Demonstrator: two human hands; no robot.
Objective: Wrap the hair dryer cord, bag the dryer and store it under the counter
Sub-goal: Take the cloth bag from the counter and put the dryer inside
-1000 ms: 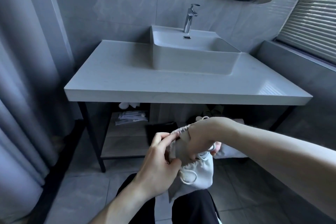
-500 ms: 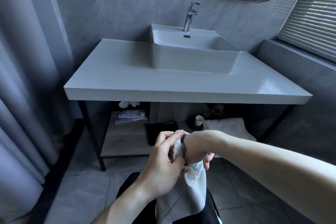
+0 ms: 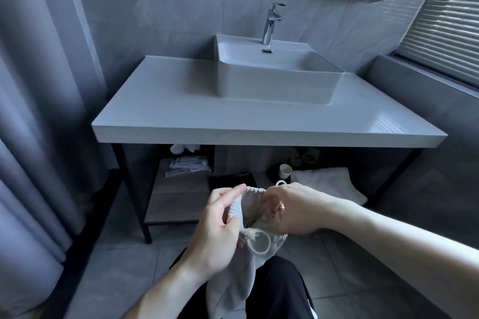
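Left hand: your left hand (image 3: 220, 230) grips the gathered rim of the drawstring bag (image 3: 241, 267), thumb and fingers (image 3: 232, 193) curled round the left side of the opening.
Right hand: your right hand (image 3: 293, 211) has the opposite rim, fingers curled in and pinching the fabric, so the mouth sits pulled apart between the two hands.
Bag: pale grey cloth, hanging down from your hands in front of your dark trousers (image 3: 280, 290), low and in front of the counter (image 3: 259, 122).
Drawstring: a loop of white cord (image 3: 259, 242) dangles just below the opening, and a smaller loop pokes up behind your right knuckles.
Hair dryer: honestly can't make it out, just something dark down inside the mouth of the bag, too hidden to call.
Counter: pale slab with a vessel sink (image 3: 274, 77) and chrome faucet (image 3: 270, 23) on it.
Shelf: the wooden shelf under the counter (image 3: 176, 202) holds small packets (image 3: 186, 167), a paper cup (image 3: 285, 171) and a folded white towel (image 3: 326, 184).
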